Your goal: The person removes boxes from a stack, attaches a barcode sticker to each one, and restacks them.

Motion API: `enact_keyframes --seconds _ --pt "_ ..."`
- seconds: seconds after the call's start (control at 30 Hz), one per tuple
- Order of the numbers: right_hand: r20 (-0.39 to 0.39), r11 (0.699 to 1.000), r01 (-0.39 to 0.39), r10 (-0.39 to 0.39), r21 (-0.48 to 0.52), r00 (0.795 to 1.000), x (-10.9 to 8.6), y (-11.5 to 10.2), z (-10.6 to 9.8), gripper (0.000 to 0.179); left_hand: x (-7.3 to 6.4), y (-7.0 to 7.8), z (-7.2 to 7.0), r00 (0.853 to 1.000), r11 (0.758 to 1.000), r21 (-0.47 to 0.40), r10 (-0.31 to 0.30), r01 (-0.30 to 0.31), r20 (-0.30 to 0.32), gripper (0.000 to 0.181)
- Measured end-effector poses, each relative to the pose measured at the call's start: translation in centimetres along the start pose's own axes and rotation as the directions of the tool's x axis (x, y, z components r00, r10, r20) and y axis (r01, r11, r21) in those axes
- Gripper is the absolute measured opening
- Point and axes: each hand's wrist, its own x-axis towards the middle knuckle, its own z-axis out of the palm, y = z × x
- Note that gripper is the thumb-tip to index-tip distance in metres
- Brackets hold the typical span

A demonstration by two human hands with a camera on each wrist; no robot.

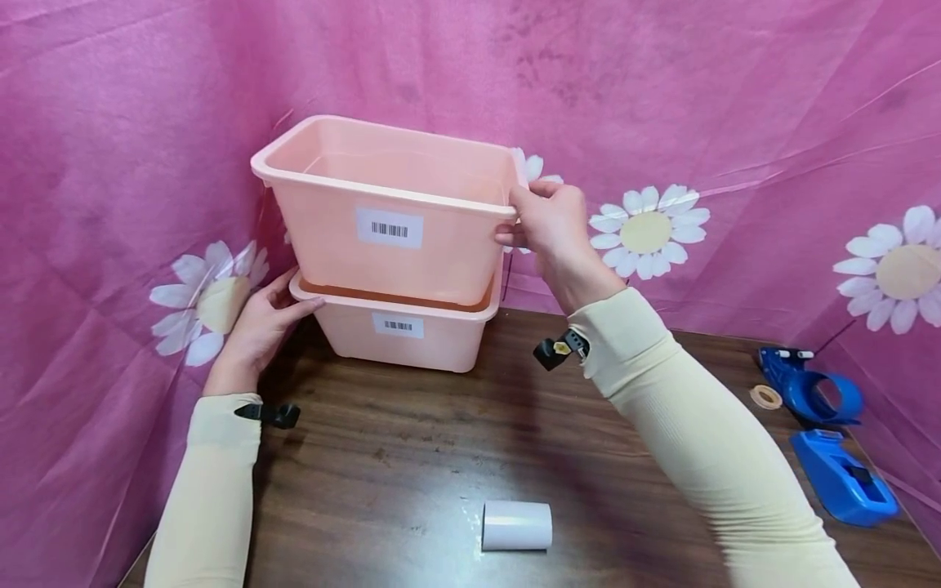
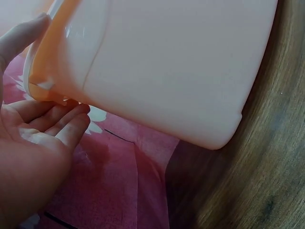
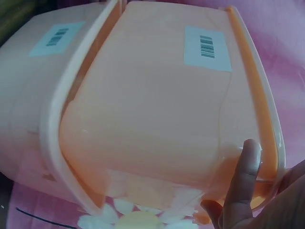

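Two pink plastic bins with barcode labels are stacked at the back left of the table. The upper bin [image 1: 390, 265] sits partly inside the mouth of the lower bin [image 1: 412, 351], tilted a little. My right hand [image 1: 555, 229] grips the upper bin's right rim; in the right wrist view, a finger [image 3: 243, 176] lies along its outer wall. At the lower bin's left corner, my left hand [image 1: 265, 322] holds the rim, thumb on top and the other fingers beneath, as the left wrist view shows. The bins' insides are mostly hidden.
On the brown wooden table [image 1: 367, 441], a white cylinder [image 1: 516, 526] lies on its side near the front. Two blue tape dispensers [image 1: 845, 478] and a small tan ring [image 1: 766, 397] are at the right. Pink flowered cloth [image 1: 441, 65] hangs behind and at both sides.
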Motion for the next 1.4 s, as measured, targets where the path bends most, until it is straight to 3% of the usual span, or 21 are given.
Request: enact_keyframes --seconds 0.27,0.4,0.63,0.8,0.9,1.17,1.4 --pt "-0.001 1.000 -0.006 0.006 -0.014 1.000 -0.6 2.9 1.0 0.048 -0.2 0.1 -0.3 1.000 1.000 0.003 -0.019 0.019 -0.013 0.085" --pt "-0.020 0.999 -0.019 0.018 -0.047 1.000 -0.9 4.5 1.5 0.055 -0.3 0.2 -0.4 0.999 0.999 0.044 -0.031 0.031 -0.018 0.086" --pt "-0.048 0.997 -0.064 0.063 -0.031 0.997 -0.5 6.8 2.3 0.057 1.6 0.5 -0.8 0.998 0.994 0.087 -0.069 0.069 -0.002 0.088" --pt "-0.061 0.994 -0.083 0.079 -0.077 0.995 0.0 8.1 2.6 0.056 2.9 0.4 -1.2 0.997 0.994 0.075 -0.075 0.074 0.018 0.085" --pt "-0.069 0.990 -0.101 0.095 -0.101 0.993 0.4 8.6 2.8 0.057 3.6 0.3 -1.4 0.997 0.995 0.069 -0.073 0.071 0.033 0.083" --pt "-0.059 0.986 -0.131 0.125 -0.108 0.990 0.0 9.3 2.4 0.055 3.5 0.1 -1.5 0.999 0.999 0.035 -0.041 0.040 0.026 0.077" --pt "-0.047 0.986 -0.142 0.138 -0.087 0.989 -0.2 9.4 2.0 0.054 3.2 0.3 -1.3 0.999 0.998 0.036 -0.048 0.047 0.023 0.076"
